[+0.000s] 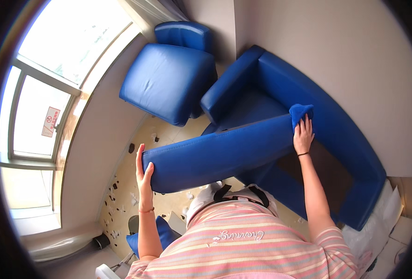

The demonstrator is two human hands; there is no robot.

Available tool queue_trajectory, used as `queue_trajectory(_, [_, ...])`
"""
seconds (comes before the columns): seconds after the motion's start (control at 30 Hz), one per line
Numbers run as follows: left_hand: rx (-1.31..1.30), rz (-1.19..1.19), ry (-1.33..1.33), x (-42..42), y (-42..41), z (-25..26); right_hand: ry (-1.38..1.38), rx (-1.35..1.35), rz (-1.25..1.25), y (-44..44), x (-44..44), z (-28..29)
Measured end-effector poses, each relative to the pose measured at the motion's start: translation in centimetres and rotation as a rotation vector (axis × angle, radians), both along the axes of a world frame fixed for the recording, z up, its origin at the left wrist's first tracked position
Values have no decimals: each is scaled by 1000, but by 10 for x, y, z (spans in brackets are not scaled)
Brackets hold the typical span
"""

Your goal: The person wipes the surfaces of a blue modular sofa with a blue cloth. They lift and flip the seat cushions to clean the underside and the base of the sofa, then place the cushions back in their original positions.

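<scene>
A long blue sofa cushion (220,153) is held up at a slant across my front, its right part over a blue sofa (314,90). My left hand (146,178) grips the cushion's left end, the thumb on the near face and the fingers around the edge. At the other end, my right hand (303,136) presses a blue cloth (300,113) against the upper right corner. Below that hand the sofa's seat shows a dark brown area without a cushion. The cushion hides part of the sofa and floor.
Beyond the cushion stand a blue padded ottoman (171,76) and another blue upholstered piece (183,35). Dark and white scraps lie on the tiled floor (122,202). A window (45,115) is at left, a plain wall (349,69) at right. White plastic wrapping (373,216) lies beside the sofa.
</scene>
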State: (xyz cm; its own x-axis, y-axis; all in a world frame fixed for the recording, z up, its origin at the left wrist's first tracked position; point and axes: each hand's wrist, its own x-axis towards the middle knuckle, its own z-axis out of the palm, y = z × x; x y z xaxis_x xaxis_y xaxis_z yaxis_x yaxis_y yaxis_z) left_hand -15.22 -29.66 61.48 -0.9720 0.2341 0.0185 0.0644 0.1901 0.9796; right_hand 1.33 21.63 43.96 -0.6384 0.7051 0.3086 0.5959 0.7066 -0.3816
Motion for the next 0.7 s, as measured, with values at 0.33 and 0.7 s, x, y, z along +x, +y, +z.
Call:
queue_trajectory(0.33, [18,148,-62,15,0,7,280,-213,819,-279,-29,146])
queue_trajectory(0.7, [-1065,353,243,19,2,-10,280,-11,486,-180,-43,86])
